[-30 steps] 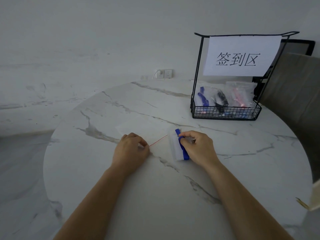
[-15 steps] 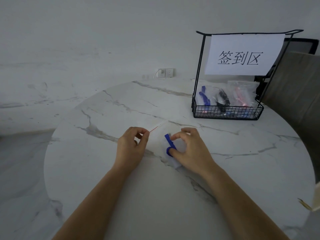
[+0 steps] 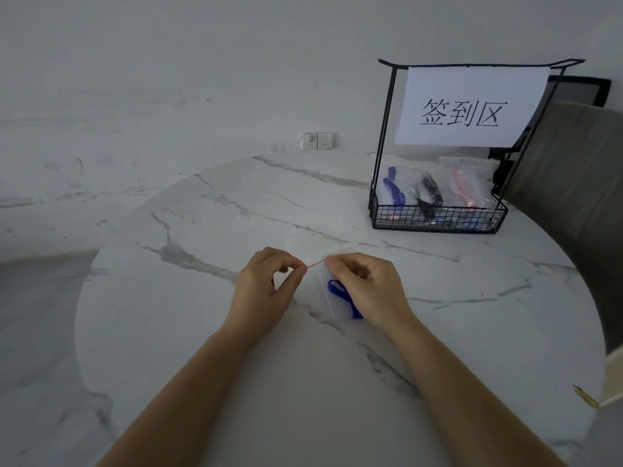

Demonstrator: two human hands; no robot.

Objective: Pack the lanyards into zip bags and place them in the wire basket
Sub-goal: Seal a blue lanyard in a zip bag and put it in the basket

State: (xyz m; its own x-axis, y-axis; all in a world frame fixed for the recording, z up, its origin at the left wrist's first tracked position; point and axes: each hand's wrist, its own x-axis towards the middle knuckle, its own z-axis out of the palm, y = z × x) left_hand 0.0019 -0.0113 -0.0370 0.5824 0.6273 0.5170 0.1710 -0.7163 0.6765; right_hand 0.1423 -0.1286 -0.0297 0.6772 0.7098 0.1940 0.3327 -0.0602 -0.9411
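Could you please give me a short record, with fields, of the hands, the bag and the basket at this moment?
left hand: pinches the red seal line of the zip bag
right hand: pinches the same seal and lies over the bag
zip bag: clear, lying on the table
blue lanyard: apparently inside the bag, partly under the right hand
wire basket: far right on the table, holds several bagged lanyards
paper sign: hangs on the basket frame

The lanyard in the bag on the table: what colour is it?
The lanyard is blue; the head view shows it.
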